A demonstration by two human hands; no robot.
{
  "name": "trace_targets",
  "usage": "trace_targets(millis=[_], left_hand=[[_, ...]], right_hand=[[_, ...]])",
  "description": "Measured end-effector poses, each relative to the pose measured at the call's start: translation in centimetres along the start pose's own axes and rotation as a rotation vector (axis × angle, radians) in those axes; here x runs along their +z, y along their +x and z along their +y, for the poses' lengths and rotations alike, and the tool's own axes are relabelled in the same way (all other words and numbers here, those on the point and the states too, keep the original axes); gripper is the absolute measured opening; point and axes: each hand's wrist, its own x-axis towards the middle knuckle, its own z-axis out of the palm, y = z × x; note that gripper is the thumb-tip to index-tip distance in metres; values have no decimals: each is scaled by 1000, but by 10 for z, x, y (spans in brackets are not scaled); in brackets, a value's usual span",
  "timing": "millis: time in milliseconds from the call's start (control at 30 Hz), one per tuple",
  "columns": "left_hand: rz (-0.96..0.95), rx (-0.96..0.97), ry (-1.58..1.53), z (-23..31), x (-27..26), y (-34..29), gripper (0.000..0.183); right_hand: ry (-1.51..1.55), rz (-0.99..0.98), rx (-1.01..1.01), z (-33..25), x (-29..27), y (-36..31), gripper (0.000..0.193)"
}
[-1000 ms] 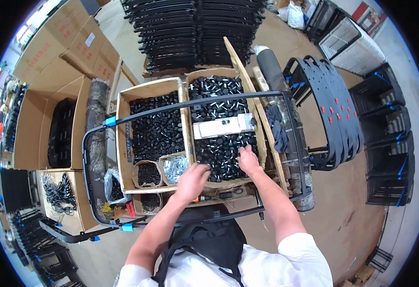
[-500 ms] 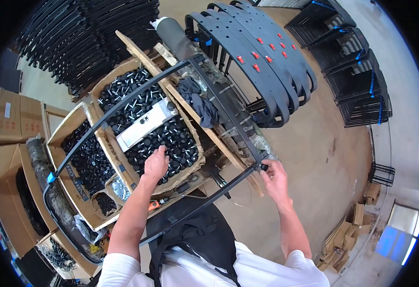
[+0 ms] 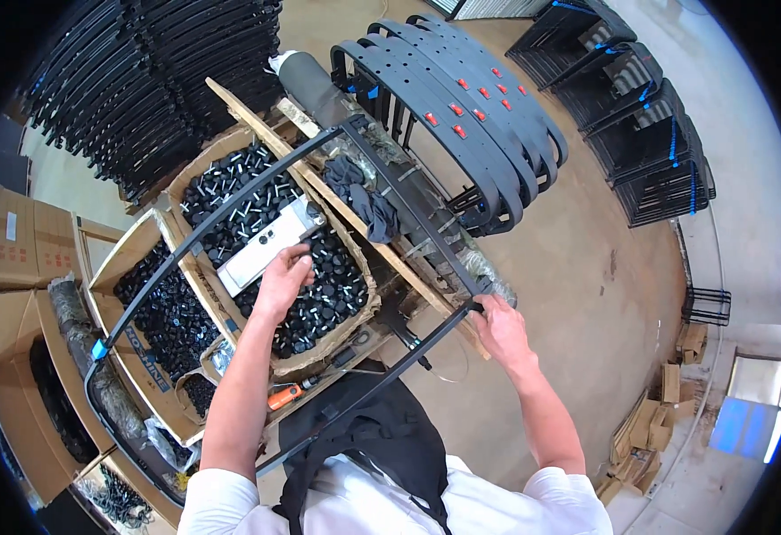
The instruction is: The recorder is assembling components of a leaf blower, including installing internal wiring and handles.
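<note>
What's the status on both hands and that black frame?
Right hand at black frame's near right corner. Left hand over black knobs, grip unclear. Wooden plank passes beneath frame.

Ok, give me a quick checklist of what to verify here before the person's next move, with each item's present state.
1. Right hand at the black frame: ok, its fingers are at the near right corner.
2. Part under those fingers visible: not ok, the fingers cover most of that spot.
3. Left hand holding a part: cannot tell, the fingers are curled.
4. Black knobs on hand: ok, many lie in the carton below the left hand.
5. Knobs uncovered: not ok, a long white box lies across some.
6. Orange-handled tool in sight: ok, outside the carton.
</note>
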Motion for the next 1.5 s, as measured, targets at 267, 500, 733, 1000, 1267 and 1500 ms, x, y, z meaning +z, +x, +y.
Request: trace_targets(millis=[267, 500, 733, 1000, 1267, 1500], left_hand=[[14, 306, 98, 70, 4, 72, 33], [159, 614, 394, 143, 9, 165, 37], [114, 693, 630, 138, 14, 208, 37], [79, 738, 707, 136, 19, 202, 34], [144, 665, 597, 135, 17, 215, 37], [103, 575, 464, 123, 8, 230, 34]], right_hand=[[-59, 64, 102, -12, 4, 10, 33], [-58, 164, 172, -13, 15, 14, 28], [16, 101, 186, -11, 11, 7, 26], [-46, -113, 248, -16, -7, 4, 37], [-210, 251, 20, -19, 1, 13, 37], [-209, 27, 196, -22, 8, 20, 36]])
